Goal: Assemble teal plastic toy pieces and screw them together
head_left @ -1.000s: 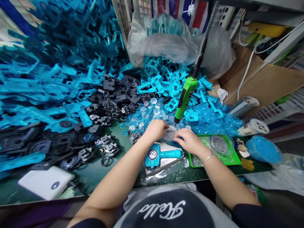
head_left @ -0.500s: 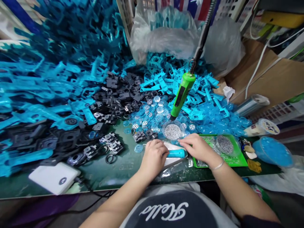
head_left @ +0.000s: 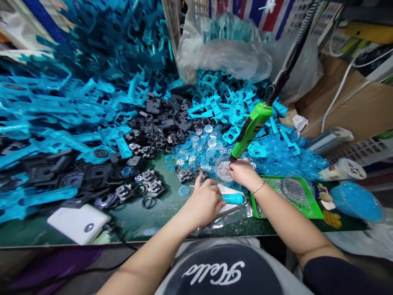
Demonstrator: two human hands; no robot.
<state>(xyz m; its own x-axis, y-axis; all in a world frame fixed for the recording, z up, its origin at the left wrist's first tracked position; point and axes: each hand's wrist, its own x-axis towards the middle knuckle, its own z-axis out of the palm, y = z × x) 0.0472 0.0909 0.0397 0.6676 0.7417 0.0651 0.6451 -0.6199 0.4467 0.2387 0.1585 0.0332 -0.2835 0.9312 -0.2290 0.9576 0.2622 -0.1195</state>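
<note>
- One green-topped workbench runs across the scene, its near edge closest to the person.
- Two heaps fill the far side: teal plastic parts, too many to count, spread across the left and centre, with black plastic parts among them.
- Two clear plastic bags sit at the far edge, the left one holding more teal parts.
- One cardboard sheet stands far right.
- One green mesh tray lies right of the hands, holding a round dish of silver bits.
- One white box lies near left.
- One blue tub sits far right of the tray.
- One green electric screwdriver hangs tilted from a cord, its lower end at the right hand.
- That hand's fingers are bent and touch the tool's tip; whether they grip it, I cannot tell.
- The left hand has its fingers curled over one teal handle-shaped part, one finger lifted.
- One small round dish of silver bits sits just beyond the hands, beside the screwdriver's tip.
</note>
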